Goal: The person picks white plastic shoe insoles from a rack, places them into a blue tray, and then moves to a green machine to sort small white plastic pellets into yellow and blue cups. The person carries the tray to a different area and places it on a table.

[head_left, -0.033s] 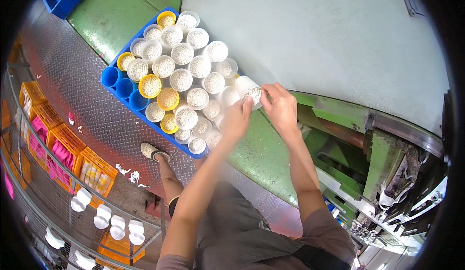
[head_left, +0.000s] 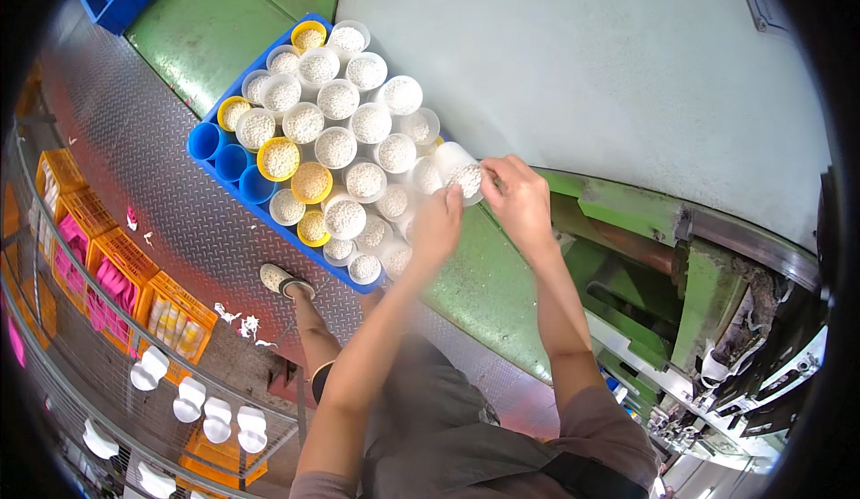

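Note:
A white plastic cup (head_left: 456, 157) filled with white pellets leans toward me at the right edge of a blue crate (head_left: 285, 236). My right hand (head_left: 521, 199) pinches its rim from the right with thumb and fingers. At the near left of the same rim, my left hand (head_left: 436, 227) has its fingertips on the cup; it is slightly blurred and its palm side is hidden. Packed together in the crate stand several pellet-filled cups, mostly white, some yellow, such as this yellow cup (head_left: 279, 159). Several blue cups (head_left: 235, 162) along the left edge hold no visible pellets.
Under the crate is a green machine bed (head_left: 479, 288), with a large pale grey panel (head_left: 582, 69) beyond. Dark machine parts (head_left: 726, 311) lie to the right. At left, a wire rack (head_left: 170, 409) carries white pieces near orange baskets (head_left: 175, 315). Scraps litter the metal floor.

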### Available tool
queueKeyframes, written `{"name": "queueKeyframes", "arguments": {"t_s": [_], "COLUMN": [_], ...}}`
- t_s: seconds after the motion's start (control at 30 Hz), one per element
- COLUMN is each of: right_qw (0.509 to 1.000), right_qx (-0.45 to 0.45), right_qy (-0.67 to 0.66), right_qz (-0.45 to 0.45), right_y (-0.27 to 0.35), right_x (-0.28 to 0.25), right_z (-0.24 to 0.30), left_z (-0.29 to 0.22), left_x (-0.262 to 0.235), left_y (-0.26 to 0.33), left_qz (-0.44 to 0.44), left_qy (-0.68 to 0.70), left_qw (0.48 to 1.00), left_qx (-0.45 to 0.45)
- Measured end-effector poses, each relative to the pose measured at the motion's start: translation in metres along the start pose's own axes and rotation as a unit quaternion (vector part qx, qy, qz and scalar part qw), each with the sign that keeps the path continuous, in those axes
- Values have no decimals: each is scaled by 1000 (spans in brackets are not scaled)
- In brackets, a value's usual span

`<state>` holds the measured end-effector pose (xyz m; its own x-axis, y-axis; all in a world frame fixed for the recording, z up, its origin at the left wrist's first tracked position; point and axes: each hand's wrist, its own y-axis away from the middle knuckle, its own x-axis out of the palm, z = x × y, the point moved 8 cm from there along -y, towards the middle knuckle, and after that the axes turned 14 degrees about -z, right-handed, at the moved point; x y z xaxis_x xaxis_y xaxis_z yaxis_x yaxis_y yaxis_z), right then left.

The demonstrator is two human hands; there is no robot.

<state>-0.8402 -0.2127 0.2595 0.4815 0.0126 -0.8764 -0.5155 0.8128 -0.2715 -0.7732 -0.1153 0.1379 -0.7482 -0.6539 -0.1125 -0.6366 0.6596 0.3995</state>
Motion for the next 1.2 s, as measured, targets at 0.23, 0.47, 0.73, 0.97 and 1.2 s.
{"name": "queueKeyframes", "arguments": {"t_s": [0.23, 0.47, 0.73, 0.97, 1.2], "right_qw": [994, 956, 947, 959, 990], "right_qx": [63, 31, 16, 57, 90], "right_qy": [-58, 69, 174, 163, 40], "right_qz": [73, 284, 270, 227, 103], "right_y": [-17, -2, -1, -9, -14], "right_x": [75, 191, 221, 197, 144], "right_z": [-52, -99, -116, -103, -74], "left_z": [-5, 15, 35, 32, 10], "left_x": [-70, -103, -105, -106, -87], "left_y": [41, 91, 105, 99, 78], "left_qz": [5, 15, 15, 19, 46], "left_qy": [-56, -46, -27, -25, -24], "left_qw": [998, 993, 988, 988, 995], "left_qx": [-2, -104, -150, -153, -82]}}
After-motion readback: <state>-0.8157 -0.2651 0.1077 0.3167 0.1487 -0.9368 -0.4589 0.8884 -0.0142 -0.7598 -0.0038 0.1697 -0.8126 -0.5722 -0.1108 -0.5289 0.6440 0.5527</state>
